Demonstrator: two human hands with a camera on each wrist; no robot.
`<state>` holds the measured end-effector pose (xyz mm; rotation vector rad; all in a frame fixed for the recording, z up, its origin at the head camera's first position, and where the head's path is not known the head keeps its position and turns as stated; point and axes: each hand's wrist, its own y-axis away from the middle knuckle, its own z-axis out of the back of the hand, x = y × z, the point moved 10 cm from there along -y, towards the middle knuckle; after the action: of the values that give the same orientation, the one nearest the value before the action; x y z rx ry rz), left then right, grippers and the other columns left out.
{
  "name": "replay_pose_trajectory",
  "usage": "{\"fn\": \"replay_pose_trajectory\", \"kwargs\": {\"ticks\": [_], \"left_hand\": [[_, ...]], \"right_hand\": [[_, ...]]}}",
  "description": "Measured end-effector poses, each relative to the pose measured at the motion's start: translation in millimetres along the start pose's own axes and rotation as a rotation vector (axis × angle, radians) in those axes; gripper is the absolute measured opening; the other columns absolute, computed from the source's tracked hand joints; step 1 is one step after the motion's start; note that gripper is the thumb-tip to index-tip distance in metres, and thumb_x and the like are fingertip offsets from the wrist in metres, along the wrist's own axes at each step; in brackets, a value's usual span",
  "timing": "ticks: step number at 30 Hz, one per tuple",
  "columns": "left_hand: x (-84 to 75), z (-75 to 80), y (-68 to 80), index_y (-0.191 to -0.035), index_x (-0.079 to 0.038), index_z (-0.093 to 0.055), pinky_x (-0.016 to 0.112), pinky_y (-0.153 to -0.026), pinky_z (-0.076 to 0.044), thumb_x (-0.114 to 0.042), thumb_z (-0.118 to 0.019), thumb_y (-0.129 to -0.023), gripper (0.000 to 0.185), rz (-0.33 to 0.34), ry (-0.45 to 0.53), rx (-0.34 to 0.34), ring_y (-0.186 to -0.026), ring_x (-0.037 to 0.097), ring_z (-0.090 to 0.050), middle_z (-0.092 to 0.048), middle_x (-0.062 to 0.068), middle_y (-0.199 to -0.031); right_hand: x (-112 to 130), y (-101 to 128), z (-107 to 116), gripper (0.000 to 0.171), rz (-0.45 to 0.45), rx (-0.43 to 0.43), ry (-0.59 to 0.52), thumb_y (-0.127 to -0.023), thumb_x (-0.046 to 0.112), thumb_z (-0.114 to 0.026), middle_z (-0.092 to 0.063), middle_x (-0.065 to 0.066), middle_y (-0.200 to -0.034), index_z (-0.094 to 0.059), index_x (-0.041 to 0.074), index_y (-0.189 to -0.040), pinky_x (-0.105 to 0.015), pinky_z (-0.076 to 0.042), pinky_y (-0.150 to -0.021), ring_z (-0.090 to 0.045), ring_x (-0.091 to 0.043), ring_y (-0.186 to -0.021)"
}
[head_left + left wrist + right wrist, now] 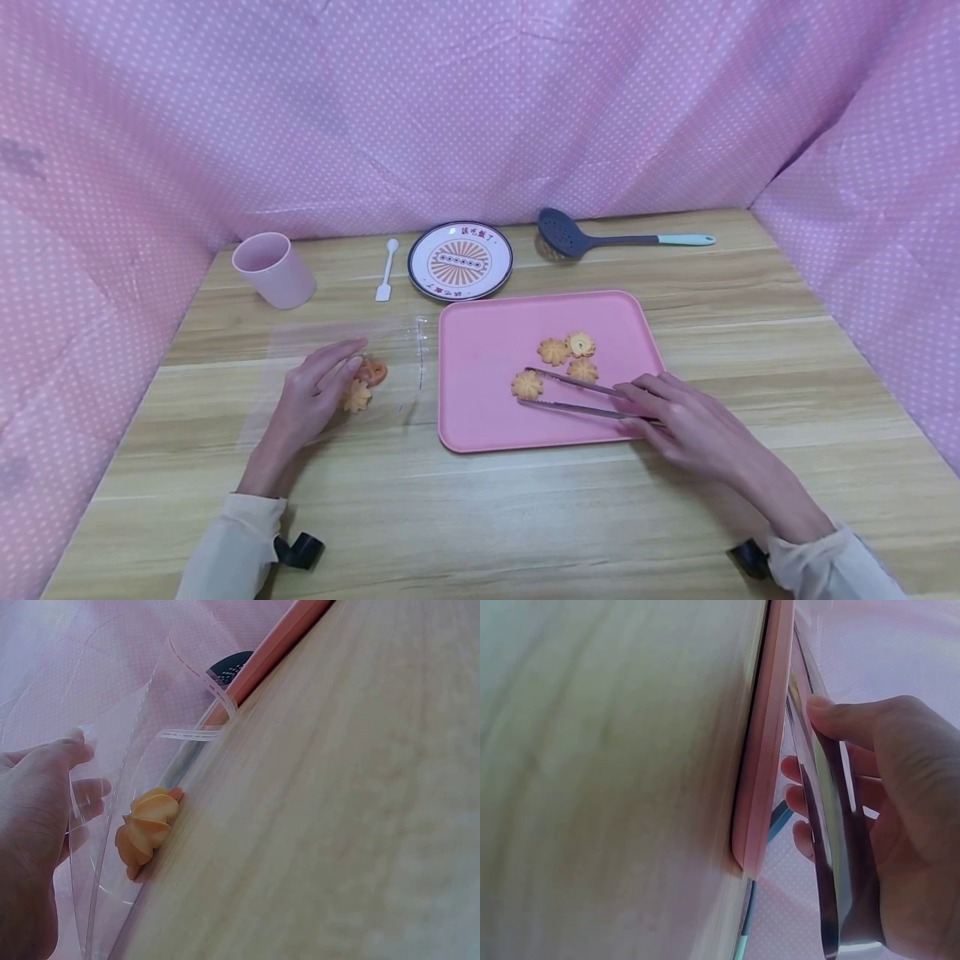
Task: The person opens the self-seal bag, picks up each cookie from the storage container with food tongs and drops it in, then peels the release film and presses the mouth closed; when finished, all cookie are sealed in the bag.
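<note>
My left hand pinches the upper film of a clear plastic bag, lifting it in the left wrist view. Inside the bag lie a flower-shaped cookie and a brown pretzel-like piece. Metal tongs are gripped in my right hand, thumb on one arm and fingers on the other. The tongs' tips are spread to either side of a cookie on the pink tray; contact with it is unclear. Three more cookies lie close together behind the upper tong arm.
Along the back stand a pink cup, a small white spatula, a printed plate touching or near the tray's back edge, and a dark slotted spoon with a mint handle end. A dotted pink cloth hangs behind the wooden table.
</note>
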<state>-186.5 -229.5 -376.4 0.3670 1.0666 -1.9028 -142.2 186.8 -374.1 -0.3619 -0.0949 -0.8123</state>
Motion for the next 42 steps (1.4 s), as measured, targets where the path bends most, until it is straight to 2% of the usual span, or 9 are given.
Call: {"fn": "replay_pose_trajectory", "kwargs": {"ticks": [4, 11, 15, 29, 35, 42], "left_hand": [[1.0, 0.2, -0.5, -0.13, -0.002, -0.071, 0.015, -0.108, -0.04, 0.012, -0.065, -0.095, 0.038, 0.011, -0.002, 0.002, -0.124, 0.034, -0.061, -0.069, 0.014, -0.131], [1.0, -0.6, -0.6, -0.129, 0.0, -0.071, 0.016, -0.108, -0.04, 0.013, -0.066, -0.094, 0.038, 0.001, -0.004, 0.003, -0.124, 0.031, -0.061, -0.07, 0.015, -0.13], [1.2, -1.1, 0.0, -0.129, 0.0, -0.07, 0.015, -0.109, -0.04, 0.012, -0.065, -0.095, 0.037, 0.003, -0.009, 0.005, -0.123, 0.035, -0.061, -0.069, 0.015, -0.13], [2.7, -0.3, 0.6, -0.13, -0.001, -0.07, 0.016, -0.109, -0.04, 0.011, -0.065, -0.096, 0.037, 0.016, -0.006, 0.006, -0.124, 0.034, -0.061, -0.069, 0.015, -0.131], [2.5, -0.3, 0.1, -0.13, -0.001, -0.07, 0.015, -0.108, -0.04, 0.011, -0.065, -0.096, 0.036, 0.02, -0.009, 0.005, -0.123, 0.035, -0.061, -0.069, 0.015, -0.131], [2.8, -0.3, -0.1, -0.13, -0.002, -0.07, 0.014, -0.109, -0.038, 0.007, -0.065, -0.098, 0.034, 0.039, -0.014, 0.009, -0.124, 0.033, -0.061, -0.069, 0.014, -0.131]], "right_hand": [[1, -2, 0, 0.04, 0.01, -0.006, 0.002, -0.087, 0.014, -0.08, -0.069, -0.005, -0.115, -0.072, 0.007, -0.126, -0.044, -0.06, -0.075, -0.065, -0.022, -0.098], [0, -6, -2, 0.039, 0.003, 0.008, 0.003, -0.088, 0.016, -0.081, -0.069, -0.006, -0.114, -0.073, 0.007, -0.125, -0.044, -0.06, -0.075, -0.066, -0.022, -0.098], [0, -8, -3, 0.037, 0.0, 0.016, -0.005, -0.088, 0.015, -0.081, -0.069, -0.006, -0.114, -0.073, 0.008, -0.124, -0.044, -0.06, -0.075, -0.066, -0.022, -0.098], [4, -13, -1, 0.037, 0.028, -0.014, 0.004, -0.088, 0.012, -0.079, -0.069, -0.006, -0.114, -0.073, 0.007, -0.125, -0.044, -0.06, -0.076, -0.066, -0.022, -0.097], [9, -21, -1, 0.038, 0.058, -0.055, 0.002, -0.088, 0.013, -0.077, -0.069, -0.007, -0.114, -0.072, 0.006, -0.125, -0.046, -0.06, -0.08, -0.065, -0.024, -0.101], [18, -35, -3, 0.041, 0.078, -0.076, 0.003, -0.087, 0.012, -0.08, -0.069, -0.009, -0.114, -0.071, 0.004, -0.126, -0.045, -0.06, -0.078, -0.065, -0.026, -0.098]]}}
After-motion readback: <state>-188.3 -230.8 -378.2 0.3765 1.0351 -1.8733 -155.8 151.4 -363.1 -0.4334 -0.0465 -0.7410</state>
